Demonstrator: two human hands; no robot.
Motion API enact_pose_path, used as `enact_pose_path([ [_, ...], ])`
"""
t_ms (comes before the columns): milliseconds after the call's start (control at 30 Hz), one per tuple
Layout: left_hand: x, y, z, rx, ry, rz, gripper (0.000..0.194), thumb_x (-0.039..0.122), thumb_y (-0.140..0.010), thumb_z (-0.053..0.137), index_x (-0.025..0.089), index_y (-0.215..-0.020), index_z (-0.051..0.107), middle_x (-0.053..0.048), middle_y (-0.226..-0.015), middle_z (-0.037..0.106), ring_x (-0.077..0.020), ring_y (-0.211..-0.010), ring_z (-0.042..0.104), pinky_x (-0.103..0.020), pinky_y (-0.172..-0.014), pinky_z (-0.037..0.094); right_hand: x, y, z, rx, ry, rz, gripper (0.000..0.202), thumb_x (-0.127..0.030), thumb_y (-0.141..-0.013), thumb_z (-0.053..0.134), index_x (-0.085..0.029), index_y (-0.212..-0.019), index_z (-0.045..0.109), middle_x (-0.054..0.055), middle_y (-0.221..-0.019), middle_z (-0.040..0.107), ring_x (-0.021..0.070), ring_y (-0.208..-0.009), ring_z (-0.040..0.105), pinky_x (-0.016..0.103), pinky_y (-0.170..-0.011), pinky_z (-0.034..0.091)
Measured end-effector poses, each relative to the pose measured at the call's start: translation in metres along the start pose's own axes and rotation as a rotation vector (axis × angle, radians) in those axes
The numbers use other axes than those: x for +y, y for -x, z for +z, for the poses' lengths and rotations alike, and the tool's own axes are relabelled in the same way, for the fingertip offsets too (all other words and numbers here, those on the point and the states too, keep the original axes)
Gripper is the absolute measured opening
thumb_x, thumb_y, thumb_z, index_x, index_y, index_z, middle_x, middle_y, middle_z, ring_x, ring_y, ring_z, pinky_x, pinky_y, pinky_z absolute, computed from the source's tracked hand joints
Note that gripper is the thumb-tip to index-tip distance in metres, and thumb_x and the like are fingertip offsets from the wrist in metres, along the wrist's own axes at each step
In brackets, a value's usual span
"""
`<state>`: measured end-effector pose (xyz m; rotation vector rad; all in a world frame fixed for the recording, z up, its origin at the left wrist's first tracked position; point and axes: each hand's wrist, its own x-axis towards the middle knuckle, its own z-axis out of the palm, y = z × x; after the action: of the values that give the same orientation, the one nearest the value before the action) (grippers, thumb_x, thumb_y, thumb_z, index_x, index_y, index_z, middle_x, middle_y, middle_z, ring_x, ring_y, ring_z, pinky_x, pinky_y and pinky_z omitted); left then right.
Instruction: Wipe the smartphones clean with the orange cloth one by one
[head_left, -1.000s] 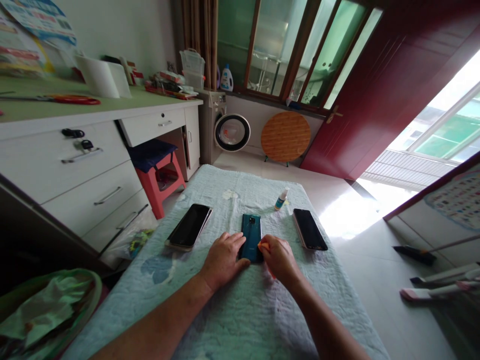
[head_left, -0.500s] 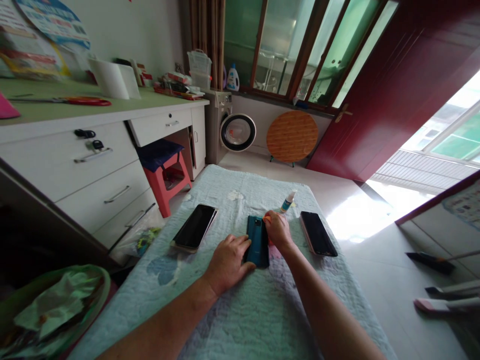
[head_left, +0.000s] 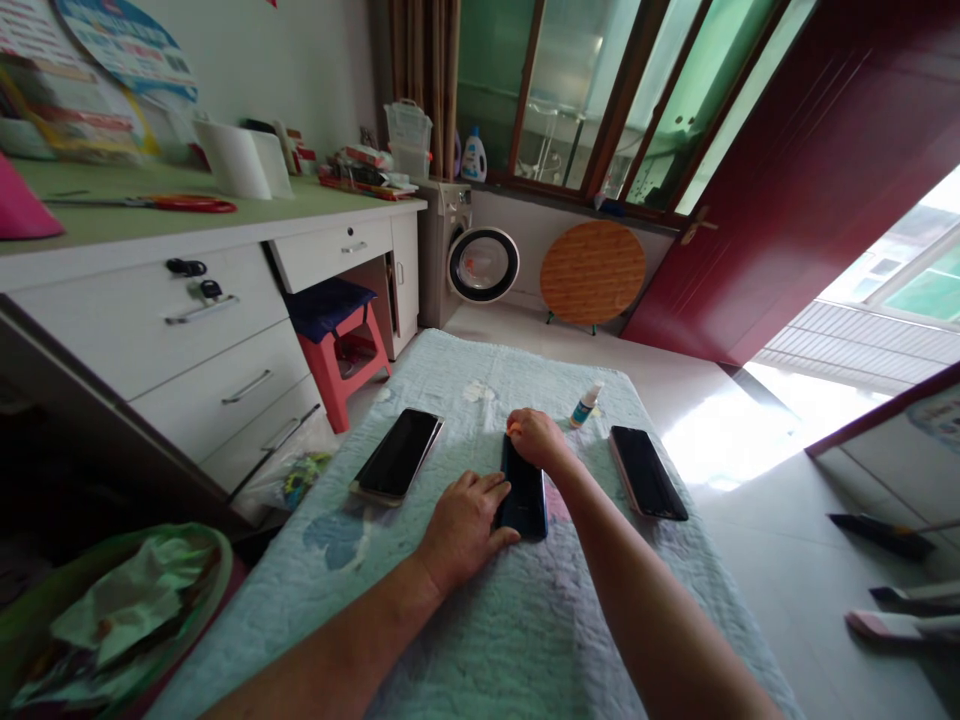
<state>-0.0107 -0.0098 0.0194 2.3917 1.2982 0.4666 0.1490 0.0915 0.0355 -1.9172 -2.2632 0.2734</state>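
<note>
A dark blue phone (head_left: 528, 505) lies back up on the quilted cloth (head_left: 480, 620) between my hands. My left hand (head_left: 466, 518) rests along its left edge, fingers on the upper side and thumb at the lower end. Pinched in my right hand (head_left: 536, 438) is a small orange item (head_left: 514, 428), held at the phone's top end; most of it is hidden by the fingers. To the left lies a phone with a black screen (head_left: 400, 455), to the right another dark phone (head_left: 648, 473). A small spray bottle (head_left: 586, 405) stands beyond my right hand.
A desk (head_left: 300, 205) with scissors (head_left: 172, 203) and a paper roll (head_left: 234, 160) runs along the left. Below it are a red stool (head_left: 345, 365) and a lined bin (head_left: 217, 590). A washing machine (head_left: 442, 215) and round wooden board (head_left: 592, 272) stand at the back.
My right hand has moved left, from the phone's upper right edge across its top end, and covers the camera area. My left hand stays by the phone. The whole view has shifted slightly.
</note>
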Motion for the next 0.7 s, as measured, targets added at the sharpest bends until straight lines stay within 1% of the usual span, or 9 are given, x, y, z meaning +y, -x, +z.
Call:
enact_pose_path([
  [133,-0.001,0.0,0.003,0.013,-0.001,-0.003,0.056,0.044,-0.077,0.071,0.019,-0.125,0.058,-0.007,-0.133,0.057,-0.0288,-0.111,0.051,-0.041,-0.098,0.041,-0.008,-0.01,0.001,-0.041,0.009,-0.04,0.027,-0.016,-0.08,0.046,-0.022,-0.089,0.071,0.006,-0.091,0.071,0.0176,-0.087,0.063,0.024,-0.072,0.04],
  [267,0.0,0.001,0.004,0.019,0.003,-0.012,0.056,0.044,-0.076,0.072,0.02,-0.124,0.058,-0.007,-0.133,0.057,-0.0297,-0.11,0.051,-0.042,-0.097,0.041,-0.006,-0.013,0.0,-0.058,0.009,-0.04,0.027,-0.018,-0.081,0.047,-0.022,-0.091,0.071,0.005,-0.09,0.071,0.0174,-0.084,0.063,0.024,-0.069,0.04],
  [367,0.001,0.002,0.003,0.028,0.01,-0.016,0.056,0.045,-0.076,0.071,0.02,-0.124,0.057,-0.008,-0.132,0.057,-0.0298,-0.11,0.051,-0.043,-0.096,0.041,0.002,-0.011,-0.001,-0.056,0.009,-0.021,0.027,-0.017,-0.08,0.047,-0.022,-0.092,0.071,0.006,-0.089,0.071,0.0174,-0.083,0.063,0.024,-0.069,0.04],
  [533,0.002,0.003,0.004,0.047,0.01,-0.006,0.056,0.046,-0.077,0.069,0.019,-0.124,0.057,-0.008,-0.13,0.058,-0.0303,-0.109,0.051,-0.043,-0.096,0.04,0.023,-0.004,-0.004,-0.036,0.011,0.02,0.026,-0.015,-0.078,0.049,-0.02,-0.09,0.071,0.007,-0.086,0.07,0.018,-0.081,0.062,0.025,-0.07,0.04],
  [633,0.001,0.003,0.005,0.047,0.011,-0.003,0.055,0.046,-0.077,0.068,0.019,-0.123,0.057,-0.008,-0.13,0.058,-0.0307,-0.11,0.051,-0.043,-0.096,0.04,0.032,0.002,-0.004,-0.002,0.01,0.041,0.025,-0.012,-0.077,0.048,-0.018,-0.089,0.07,0.008,-0.088,0.067,0.0176,-0.082,0.06,0.025,-0.072,0.039],
  [700,0.001,0.002,0.005,0.044,0.013,-0.005,0.054,0.046,-0.077,0.068,0.019,-0.123,0.057,-0.008,-0.13,0.058,-0.0311,-0.11,0.05,-0.043,-0.096,0.04,0.033,0.006,-0.001,0.034,0.007,0.052,0.025,-0.012,-0.08,0.046,-0.017,-0.091,0.069,0.01,-0.092,0.065,0.0173,-0.084,0.059,0.025,-0.074,0.039],
])
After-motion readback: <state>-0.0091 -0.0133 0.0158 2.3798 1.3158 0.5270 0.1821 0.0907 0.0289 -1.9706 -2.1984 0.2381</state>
